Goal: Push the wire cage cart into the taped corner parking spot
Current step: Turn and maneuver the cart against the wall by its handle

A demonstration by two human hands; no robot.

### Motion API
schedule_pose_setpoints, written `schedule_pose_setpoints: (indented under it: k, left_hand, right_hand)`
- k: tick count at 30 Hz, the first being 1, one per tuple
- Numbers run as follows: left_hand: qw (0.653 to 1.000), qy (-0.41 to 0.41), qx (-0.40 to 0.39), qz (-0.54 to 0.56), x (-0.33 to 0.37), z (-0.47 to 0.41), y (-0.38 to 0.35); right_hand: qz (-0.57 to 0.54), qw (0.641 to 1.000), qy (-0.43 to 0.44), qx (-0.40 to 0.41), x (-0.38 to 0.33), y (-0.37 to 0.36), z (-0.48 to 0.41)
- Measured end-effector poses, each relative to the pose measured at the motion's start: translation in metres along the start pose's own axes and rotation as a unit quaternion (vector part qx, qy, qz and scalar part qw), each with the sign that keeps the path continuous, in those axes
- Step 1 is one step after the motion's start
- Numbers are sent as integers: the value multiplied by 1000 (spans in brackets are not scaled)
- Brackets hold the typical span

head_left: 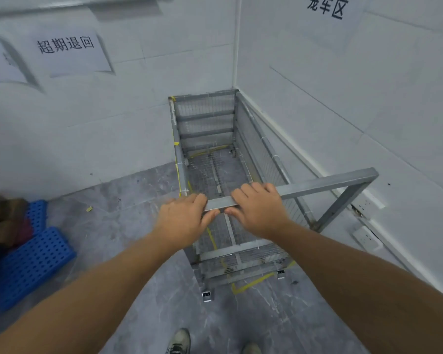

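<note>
The grey wire cage cart (256,149) stands in the corner, its far end against the back wall and its right side along the right wall. My left hand (182,221) and my right hand (258,208) both grip the cart's near top bar (325,183), close together. Yellow floor tape (251,283) shows under the cart's near end and through the mesh floor. The near casters (207,295) rest beside the tape corner. The cage is empty.
Blue perforated plastic pallets (28,261) lie at the left with a dark bundle on them. Paper signs hang on both walls. Wall sockets (367,237) sit low on the right wall. My shoes (179,341) are on the grey marble-pattern floor.
</note>
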State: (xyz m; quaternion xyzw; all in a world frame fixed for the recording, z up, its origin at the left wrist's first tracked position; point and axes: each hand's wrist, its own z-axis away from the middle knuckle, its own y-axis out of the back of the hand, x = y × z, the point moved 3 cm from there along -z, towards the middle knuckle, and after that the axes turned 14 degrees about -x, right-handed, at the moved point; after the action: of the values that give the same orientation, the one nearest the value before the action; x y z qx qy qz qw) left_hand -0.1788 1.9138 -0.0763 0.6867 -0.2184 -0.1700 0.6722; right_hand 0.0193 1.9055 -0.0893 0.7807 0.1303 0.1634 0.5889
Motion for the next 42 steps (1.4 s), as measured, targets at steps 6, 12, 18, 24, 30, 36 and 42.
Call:
schedule_pose_setpoints:
  k: [6,12,18,24,30,36,42]
  left_hand:
    - [991,-66,-116,10,-9,-8,5]
    - [951,-194,-192,148,-30,-16,4]
    - [928,-227,-160,250,-37,-15,5]
    - [909,-223,-140,323,-41,-9,6]
    - [883,-209,-155,391,-46,-9,3]
    - [833,-247,-204,451,-55,-20,-2]
    - [783,-326,-276,451,-67,-27,-8]
  right_hand:
    - [11,997,-36,-65,-4,4,2]
    - [-67,983,-118,-122,-15,14,8]
    - [-135,959,-205,-144,-22,18,14]
    - [-201,933,-278,-110,-32,20,19]
    - [-317,862,-395,-21,-49,14,24]
    - [-366,769,-522,50,-69,14,16]
    - [-412,672,-601,132,-84,9,-6]
